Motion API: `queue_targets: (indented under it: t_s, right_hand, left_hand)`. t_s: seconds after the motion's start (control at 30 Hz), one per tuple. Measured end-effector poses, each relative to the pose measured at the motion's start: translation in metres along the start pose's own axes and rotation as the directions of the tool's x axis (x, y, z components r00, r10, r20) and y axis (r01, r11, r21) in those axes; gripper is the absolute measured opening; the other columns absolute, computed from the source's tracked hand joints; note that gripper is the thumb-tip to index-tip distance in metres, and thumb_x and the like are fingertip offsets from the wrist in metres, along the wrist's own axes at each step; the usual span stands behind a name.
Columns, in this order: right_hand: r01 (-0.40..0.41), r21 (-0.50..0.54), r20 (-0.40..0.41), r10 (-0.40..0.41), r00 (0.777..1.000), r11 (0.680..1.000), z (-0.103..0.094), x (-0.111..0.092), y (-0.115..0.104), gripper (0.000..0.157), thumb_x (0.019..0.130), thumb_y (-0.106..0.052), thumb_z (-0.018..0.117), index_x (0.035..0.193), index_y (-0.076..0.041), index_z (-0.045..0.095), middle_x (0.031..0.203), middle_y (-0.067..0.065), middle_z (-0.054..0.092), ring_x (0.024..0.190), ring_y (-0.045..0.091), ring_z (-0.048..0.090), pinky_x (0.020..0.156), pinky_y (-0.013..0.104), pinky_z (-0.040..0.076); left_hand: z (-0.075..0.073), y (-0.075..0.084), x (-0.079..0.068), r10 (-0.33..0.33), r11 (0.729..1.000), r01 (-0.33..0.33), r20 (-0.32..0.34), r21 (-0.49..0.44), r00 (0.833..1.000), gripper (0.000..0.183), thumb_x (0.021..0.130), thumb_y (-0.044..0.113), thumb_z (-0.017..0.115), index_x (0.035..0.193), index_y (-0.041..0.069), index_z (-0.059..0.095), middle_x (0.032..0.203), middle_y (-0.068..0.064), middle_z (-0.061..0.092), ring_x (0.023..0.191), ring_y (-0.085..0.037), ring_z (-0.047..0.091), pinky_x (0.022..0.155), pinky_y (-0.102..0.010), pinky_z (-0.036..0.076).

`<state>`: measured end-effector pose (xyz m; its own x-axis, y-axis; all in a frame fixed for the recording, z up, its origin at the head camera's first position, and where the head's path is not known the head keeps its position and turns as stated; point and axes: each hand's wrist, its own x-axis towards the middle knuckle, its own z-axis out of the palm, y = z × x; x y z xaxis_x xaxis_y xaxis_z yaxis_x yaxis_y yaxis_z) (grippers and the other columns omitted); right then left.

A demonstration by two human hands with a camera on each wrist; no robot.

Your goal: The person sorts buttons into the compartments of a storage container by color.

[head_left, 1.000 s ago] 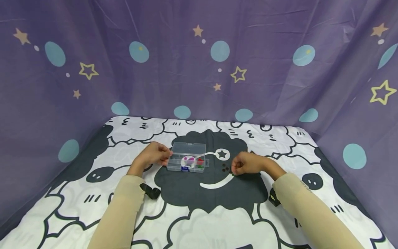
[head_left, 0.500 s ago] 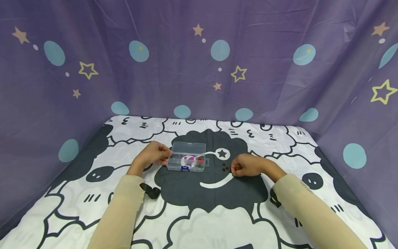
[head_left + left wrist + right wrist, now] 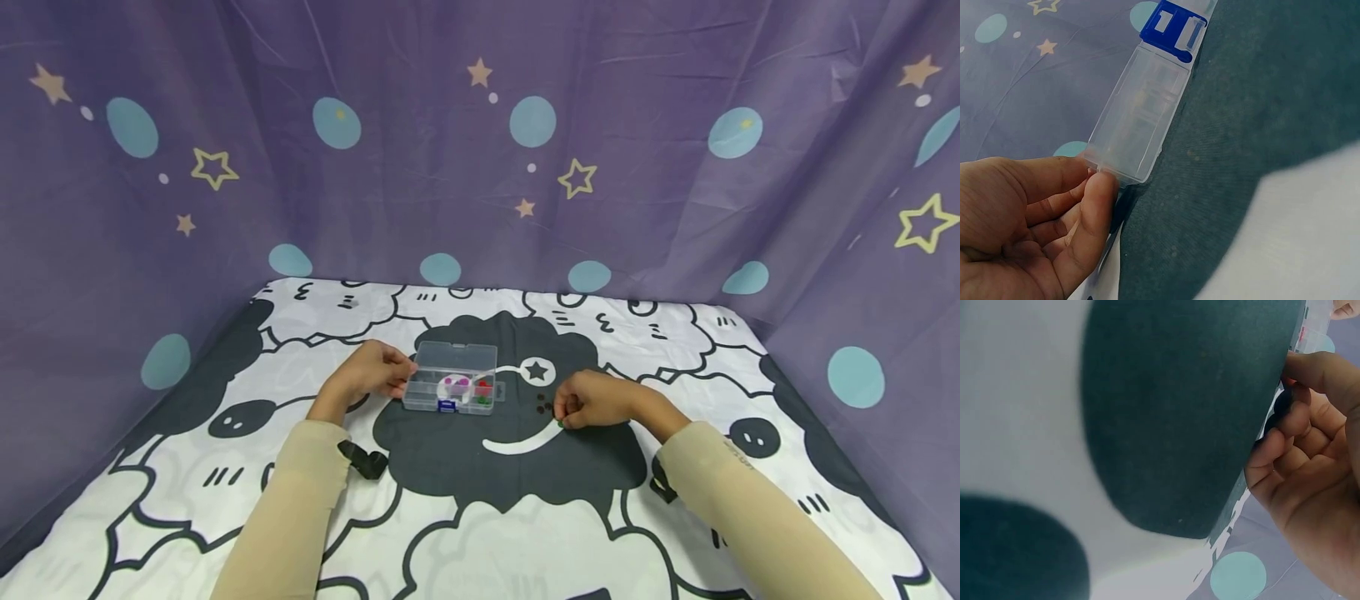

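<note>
"Currently, where's the left hand (image 3: 371,371)?"

"Pinching the left end of a clear plastic compartment box (image 3: 1138,115) on the black-and-white cloth (image 3: 517,462)."

"And the right hand (image 3: 596,397)?"

"Pinching a small green piece (image 3: 560,423) beside small dark-brown pieces (image 3: 541,409)."

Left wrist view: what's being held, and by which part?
The clear plastic box: the left hand pinches it by its left end.

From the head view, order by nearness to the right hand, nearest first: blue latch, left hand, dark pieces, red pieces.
1. Dark pieces: just left of the right hand.
2. Red pieces: in the box, right side.
3. Blue latch: on the box's front.
4. Left hand: at the box's left end.
</note>
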<state>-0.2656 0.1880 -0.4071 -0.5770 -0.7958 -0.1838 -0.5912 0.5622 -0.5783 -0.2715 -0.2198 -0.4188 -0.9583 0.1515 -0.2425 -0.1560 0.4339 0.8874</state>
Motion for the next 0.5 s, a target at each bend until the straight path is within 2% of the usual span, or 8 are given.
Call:
queue_targets:
  t_s: [0.13, 0.3, 0.5]
  right_hand:
    - [-0.001, -0.011, 0.008, 0.001, 1.0, 1.0, -0.0005, -0.0007, -0.0004, 0.003, 0.091, -0.01, 0.075, 0.09, -0.01, 0.072, 0.072, -0.008, 0.062, 0.063, 0.006, 0.054, 0.06, 0.023, 0.047]
    - [0.016, -0.028, 0.006, -0.016, 1.0, 0.999, -0.0028, -0.0023, -0.0007, 0.01, 0.093, -0.006, 0.069, 0.087, -0.014, 0.072, 0.07, -0.01, 0.061, 0.062, 0.004, 0.053, 0.058, 0.022, 0.046]
    - [0.046, -0.014, -0.038, -0.046, 0.998, 0.999, -0.0045, -0.0022, -0.0017, 0.013, 0.09, 0.0, 0.064, 0.088, -0.009, 0.073, 0.072, -0.011, 0.06, 0.062, 0.004, 0.051, 0.058, 0.021, 0.044]
  left_hand:
    - [0.0003, 0.0002, 0.0002, -0.003, 1.0, 0.003, 0.0, 0.0, 1.0, 0.018, 0.101, 0.01, 0.067, 0.109, -0.005, 0.072, 0.082, -0.014, 0.069, 0.064, -0.016, 0.069, 0.062, -0.03, 0.063]
    - [0.0004, 0.0007, -0.0001, -0.003, 1.0, 0.003, -0.003, 0.006, 1.0, 0.017, 0.101, 0.01, 0.067, 0.109, -0.005, 0.072, 0.082, -0.014, 0.069, 0.064, -0.016, 0.069, 0.062, -0.03, 0.063]
    - [0.0008, -0.0001, 0.0001, 0.003, 1.0, -0.003, -0.006, 0.01, 1.0, 0.017, 0.101, 0.01, 0.067, 0.109, -0.005, 0.072, 0.081, -0.013, 0.069, 0.064, -0.016, 0.069, 0.061, -0.03, 0.063]
